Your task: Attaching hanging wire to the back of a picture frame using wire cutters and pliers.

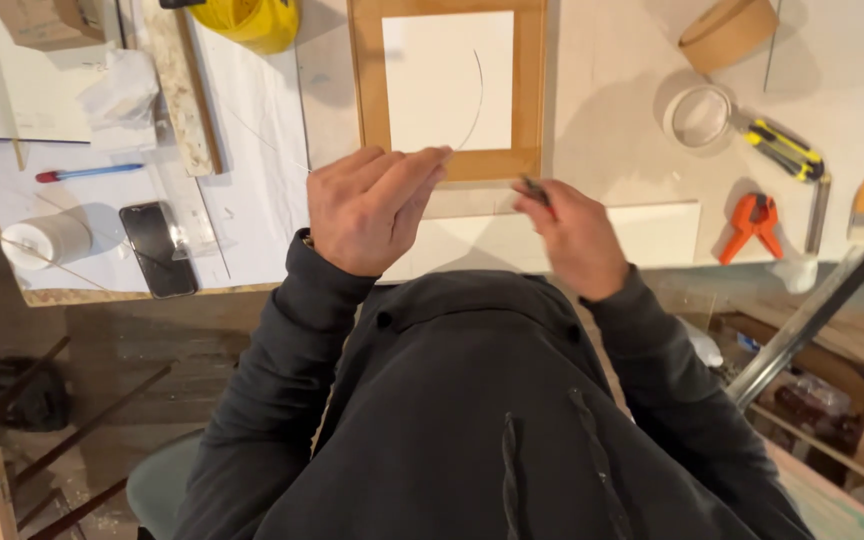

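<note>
Left hand [367,210]: my fingers pinch one thin curved wire [474,100].
Right hand [572,235]: closed on one small tool [535,190].
Room: open bench [612,130] beyond the frame's [367,90] edge.

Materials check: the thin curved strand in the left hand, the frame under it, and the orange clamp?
Strand: looks like fine bare metal wire, dark and thin, keeping a springy arc from the left hand.
Frame: seems matt brown wood or fibreboard around a white panel; grain is not resolvable.
Orange clamp: probably moulded plastic, uniform bright colour, smooth.
The right hand grips a small tool, mostly hidden.
</note>
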